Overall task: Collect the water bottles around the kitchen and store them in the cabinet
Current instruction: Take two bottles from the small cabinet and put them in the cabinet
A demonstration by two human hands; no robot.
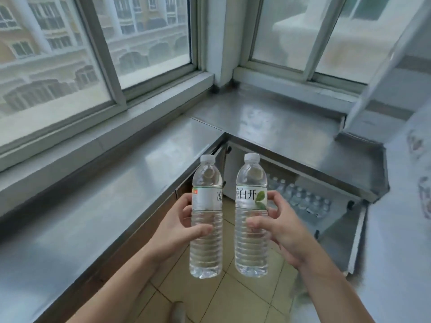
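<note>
Two clear plastic water bottles, held upright, one per hand, over a tiled kitchen floor.

Nearest: left hand (179,226) curled round the left bottle (206,217), thumb across its ribbed lower body; right hand (279,226) curled likewise round the right bottle (251,215). Both bottles are transparent, full, white-capped, with a white paper label band, side by side and not touching. Below: pale square floor tiles (221,297). Beyond: an L-shaped brushed stainless-steel counter (98,192), smooth and reflective. Under its corner an open cabinet (291,183) holds rows of small capped bottles (303,199); its metal door (345,236) hangs open. Farthest: metal-framed windows (112,66).
</note>
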